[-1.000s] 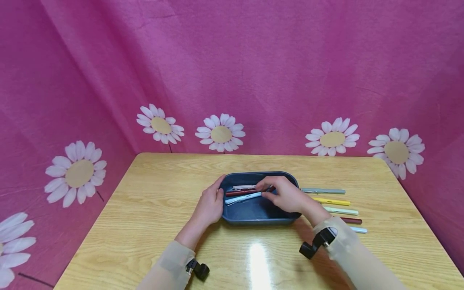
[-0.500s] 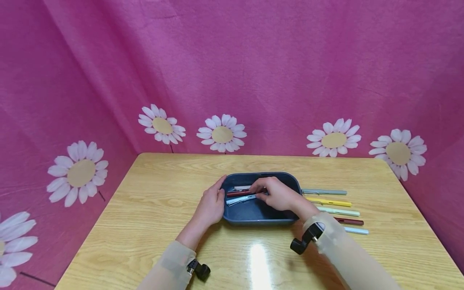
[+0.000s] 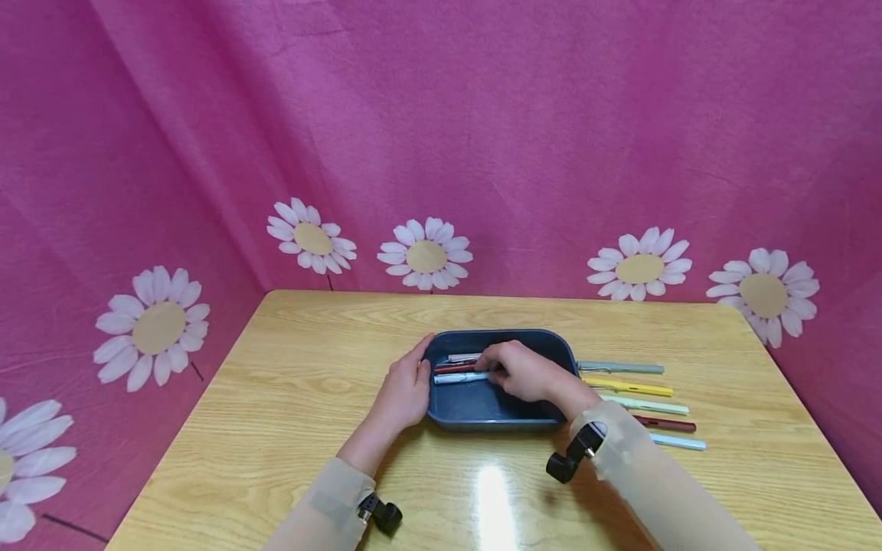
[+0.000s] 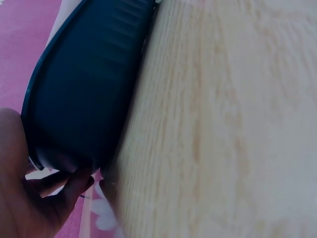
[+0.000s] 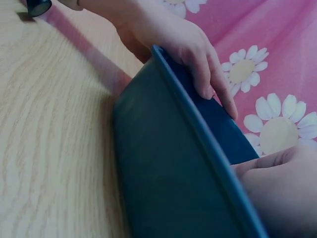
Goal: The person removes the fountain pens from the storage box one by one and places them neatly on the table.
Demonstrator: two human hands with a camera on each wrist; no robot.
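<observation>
A dark blue tray (image 3: 492, 420) sits on the wooden table. My left hand (image 3: 405, 392) grips its left end, the thumb over the rim, as the right wrist view also shows. Inside, a whitish pen (image 3: 464, 357), a dark red pen (image 3: 455, 368) and a light blue pen (image 3: 455, 378) lie side by side at the left. Reaching into the tray, my right hand (image 3: 527, 373) pinches the right end of the light blue pen; its fingertips cover that end and the ends of the other pens. In the right wrist view the tray wall (image 5: 163, 148) hides these fingers.
Right of the tray, several pens lie in a column on the table: grey-green (image 3: 627, 368), yellow (image 3: 637, 389), mint (image 3: 651, 405), dark red (image 3: 667, 424) and light blue (image 3: 678, 441). The right forearm crosses over some of them. A pink flowered curtain (image 3: 524, 153) hangs behind the table.
The light blue pen has gone from slanted to nearly level, beside the dark red pen. My right hand has shifted left with it. The left hand keeps its hold on the tray.
</observation>
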